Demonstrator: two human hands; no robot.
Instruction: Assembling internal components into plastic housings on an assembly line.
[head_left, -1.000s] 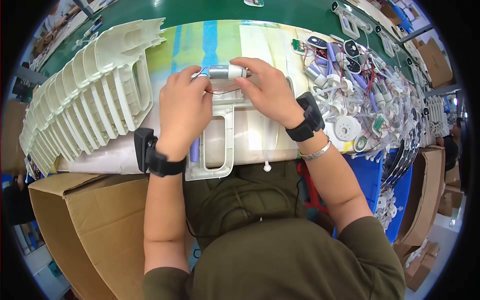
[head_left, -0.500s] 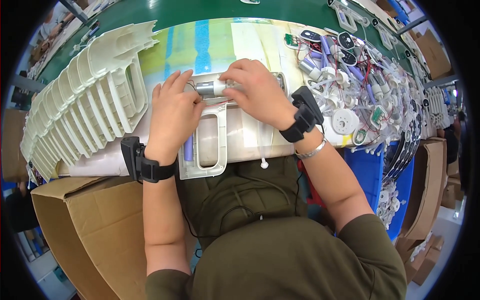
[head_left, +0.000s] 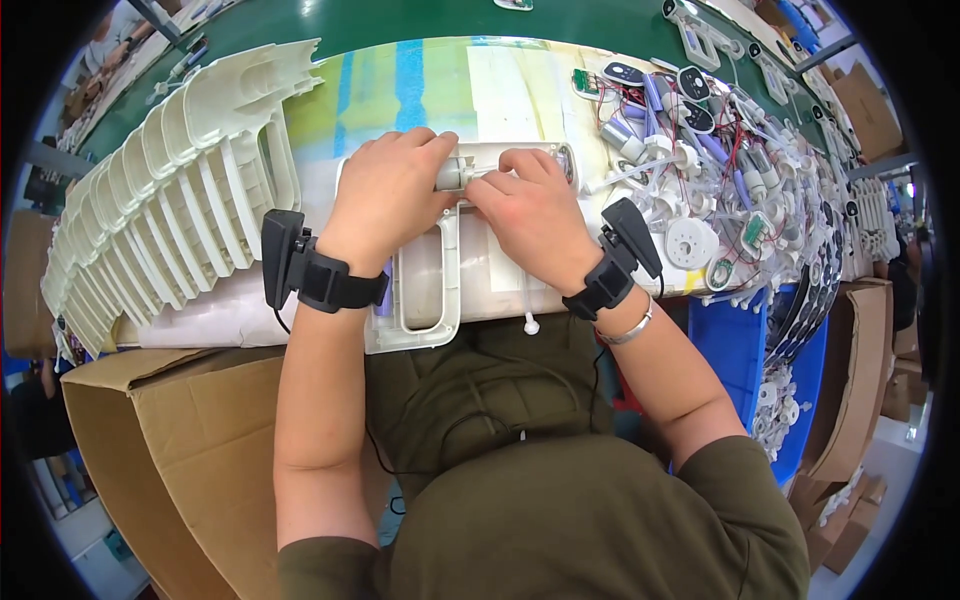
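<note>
A white plastic housing half (head_left: 450,290) with a looped handle lies in front of me, its long upper part stretching beneath both hands. In that part sits a small motor (head_left: 452,174), silver and white, mostly covered by fingers. My left hand (head_left: 392,190) is closed over it, fingers and thumb around its near end. My right hand (head_left: 528,205) is bent over the housing just to the right, thumb and fingertips pinched together; whatever they hold is hidden. A purple cylindrical battery (head_left: 384,290) shows beside the handle loop. Below the right hand lies a clear tube with a white tip (head_left: 531,324).
Nested white housing halves (head_left: 190,180) stand in a row at left. Motors, wires and discs form a heap (head_left: 700,150) at right, above a blue bin (head_left: 727,345). An open cardboard box (head_left: 210,430) stands lower left. A green table (head_left: 400,20) runs behind.
My left hand has moved right and closed over the motor. The right hand has shifted right and down along the housing, its fingers now drawn together. The housing has moved slightly.
</note>
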